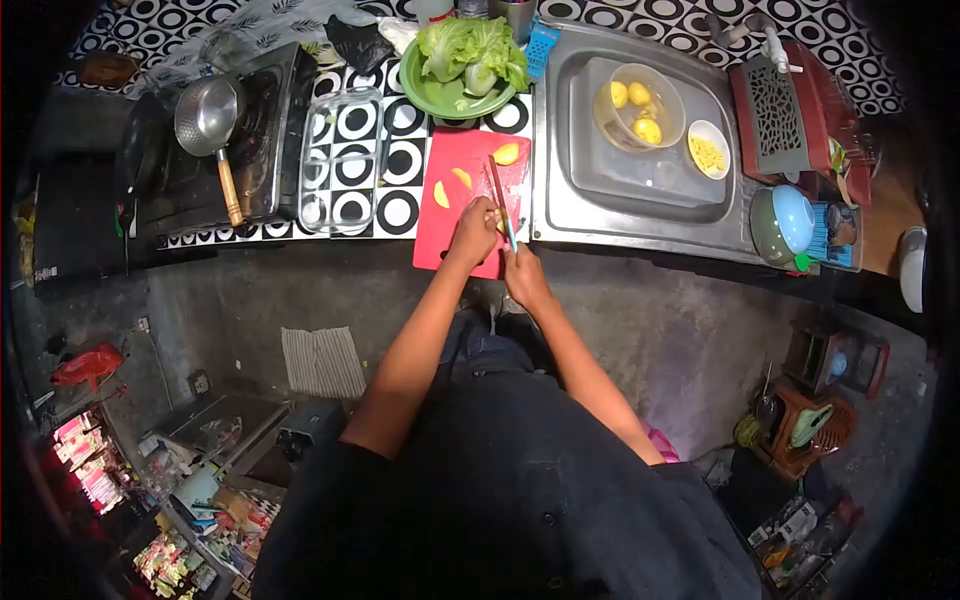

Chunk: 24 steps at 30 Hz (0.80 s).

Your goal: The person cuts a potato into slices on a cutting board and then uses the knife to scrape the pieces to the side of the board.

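Observation:
My right hand (525,275) is closed around the light blue handle of a knife (500,192), whose blade points away from me over a red cutting board (442,222). Beside the blade, my left hand (476,233) pinches a small pale yellow potato piece, mostly hidden by the fingers. Several cut potato pieces lie on the board: a larger chunk (506,154) near the far right corner, a slice (461,178) left of the blade, and another slice (441,194) by the left edge.
A green bowl (447,102) of leafy greens (480,50) stands behind the board. Left are a glass dish (313,170) and a saucepan (210,115) on the stove. In the sink (560,200), a plastic bowl (672,95) holds peeled potatoes beside a white bowl (709,174) of potato sticks.

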Each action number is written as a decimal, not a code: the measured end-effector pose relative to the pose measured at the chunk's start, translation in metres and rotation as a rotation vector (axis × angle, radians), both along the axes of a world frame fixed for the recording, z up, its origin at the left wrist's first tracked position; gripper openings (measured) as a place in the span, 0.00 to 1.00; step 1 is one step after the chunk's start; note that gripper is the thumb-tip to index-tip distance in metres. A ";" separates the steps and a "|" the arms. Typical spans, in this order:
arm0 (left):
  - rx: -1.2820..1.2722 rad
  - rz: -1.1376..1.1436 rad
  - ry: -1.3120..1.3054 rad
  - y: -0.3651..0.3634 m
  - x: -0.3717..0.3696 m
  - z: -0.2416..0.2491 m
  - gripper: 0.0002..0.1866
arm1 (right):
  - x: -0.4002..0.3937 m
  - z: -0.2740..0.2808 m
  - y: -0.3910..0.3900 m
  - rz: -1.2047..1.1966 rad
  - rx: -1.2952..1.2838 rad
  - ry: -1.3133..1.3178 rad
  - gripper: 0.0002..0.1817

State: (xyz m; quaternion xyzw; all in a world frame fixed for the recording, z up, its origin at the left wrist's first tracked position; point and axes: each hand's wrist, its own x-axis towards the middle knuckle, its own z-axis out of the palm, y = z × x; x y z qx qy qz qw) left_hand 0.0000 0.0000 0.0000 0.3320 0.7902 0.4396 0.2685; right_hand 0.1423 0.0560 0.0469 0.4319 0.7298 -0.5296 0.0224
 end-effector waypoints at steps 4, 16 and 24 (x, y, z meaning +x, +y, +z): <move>-0.003 -0.009 -0.002 0.002 0.007 0.005 0.09 | 0.005 -0.004 0.007 0.030 -0.031 -0.038 0.24; 0.055 -0.121 0.128 -0.008 0.007 0.006 0.23 | -0.006 0.004 0.021 0.114 -0.032 -0.044 0.25; 0.066 -0.119 0.159 -0.008 0.007 0.010 0.23 | -0.003 -0.004 0.017 0.087 -0.031 0.038 0.25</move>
